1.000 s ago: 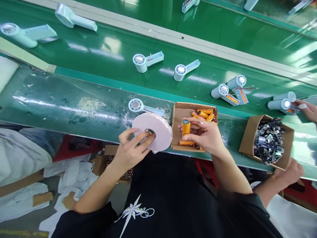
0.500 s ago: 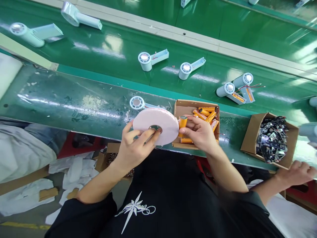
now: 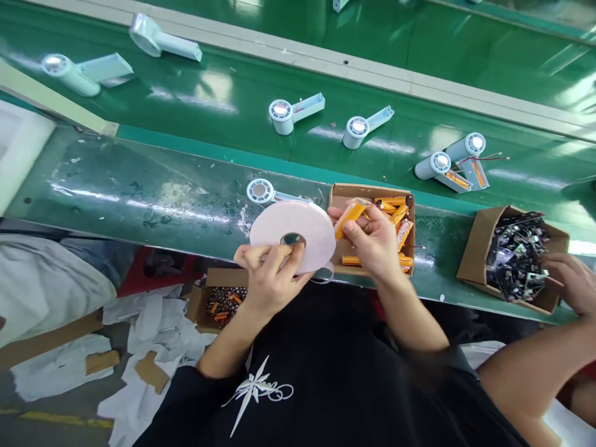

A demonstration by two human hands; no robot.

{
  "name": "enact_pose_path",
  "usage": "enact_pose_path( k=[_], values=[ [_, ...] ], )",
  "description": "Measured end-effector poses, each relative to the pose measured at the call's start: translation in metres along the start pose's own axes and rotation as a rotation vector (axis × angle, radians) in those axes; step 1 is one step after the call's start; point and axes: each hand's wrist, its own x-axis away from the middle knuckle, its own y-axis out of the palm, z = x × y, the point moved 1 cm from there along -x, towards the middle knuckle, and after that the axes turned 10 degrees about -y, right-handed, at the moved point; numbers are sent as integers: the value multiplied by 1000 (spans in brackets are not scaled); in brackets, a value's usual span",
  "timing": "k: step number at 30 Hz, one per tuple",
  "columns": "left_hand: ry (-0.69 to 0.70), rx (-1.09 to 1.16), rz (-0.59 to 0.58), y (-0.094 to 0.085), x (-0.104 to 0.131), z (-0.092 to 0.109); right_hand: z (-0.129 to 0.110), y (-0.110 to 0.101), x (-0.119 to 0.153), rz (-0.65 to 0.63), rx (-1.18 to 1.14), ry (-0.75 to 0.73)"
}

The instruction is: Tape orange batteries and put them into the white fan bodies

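My left hand (image 3: 274, 282) is closed on a wide, pale pink-white tape roll (image 3: 319, 236), with fingers in its centre hole. A loose loop of tape hangs at the roll's lower right. My right hand (image 3: 378, 245) grips an orange cylindrical battery (image 3: 351, 217), tilted, close to the roll's right edge. Behind it stands a cardboard box (image 3: 344, 194) holding several orange batteries (image 3: 395, 261) with thin wires. A light blue handheld fan body (image 3: 259, 191) lies on the bench just behind the roll, its handle partly hidden.
Several fan bodies (image 3: 282, 117) lie on the green surface beyond the bench (image 3: 116, 186). At right, a co-worker's hand (image 3: 570, 282) reaches into a carton (image 3: 477, 245) of dark circuit boards. Below the bench at left are a box (image 3: 198, 307) of small parts and white sheets (image 3: 149, 323).
My right hand has turned the battery from upright to tilted. The tape loop now shows below the roll. The co-worker's hand has moved up into the circuit-board carton.
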Motion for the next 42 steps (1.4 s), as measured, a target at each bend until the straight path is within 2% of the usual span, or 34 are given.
enact_pose_path(
  k=[3,5,9,12,14,18,21,24,26,28,30,32,33,35,37,38,40,41,42],
  values=[
    [198,-1,-142,-8,-7,-25,-13,-19,-12,-389,350,49],
    [283,-23,-187,-14,-13,-34,-20,-26,-18,-528,497,35],
    [399,-84,-230,-21,-26,-33,-24,-28,-26,-608,544,59],
    [402,-90,-289,-21,-32,-29,-18,-31,-30,-625,440,137],
    [362,-71,-289,-19,-34,-27,-14,-33,-29,-546,262,171],
    [205,-29,-134,-9,-29,-25,-2,-24,-14,-85,-105,85],
    [99,-7,-67,3,-23,-20,12,1,5,178,-212,10],
    [-22,22,-4,12,-16,-4,23,27,16,377,-261,-82],
    [-103,43,25,14,-8,10,20,28,11,409,-276,-75],
    [-126,141,-70,12,6,16,1,7,-4,355,-243,-71],
    [-135,215,-229,7,26,3,-31,-32,-20,338,-154,-208],
    [-206,113,-315,-4,47,-33,-66,-77,-27,476,-63,-536],
    [-263,8,-319,-10,56,-56,-78,-95,-25,521,-16,-577],
    [-346,-137,-308,-20,62,-102,-87,-118,-10,537,71,-526],
    [-346,-141,-229,-19,46,-128,-79,-125,10,545,133,-463],
    [-315,-103,-161,-12,28,-129,-71,-124,19,551,152,-463],
    [-210,13,-75,17,-25,-108,-55,-121,27,553,169,-501],
    [-144,73,-99,38,-58,-87,-50,-119,26,537,166,-513],
    [-77,117,-172,63,-94,-62,-46,-117,22,515,153,-524]
  ],
)
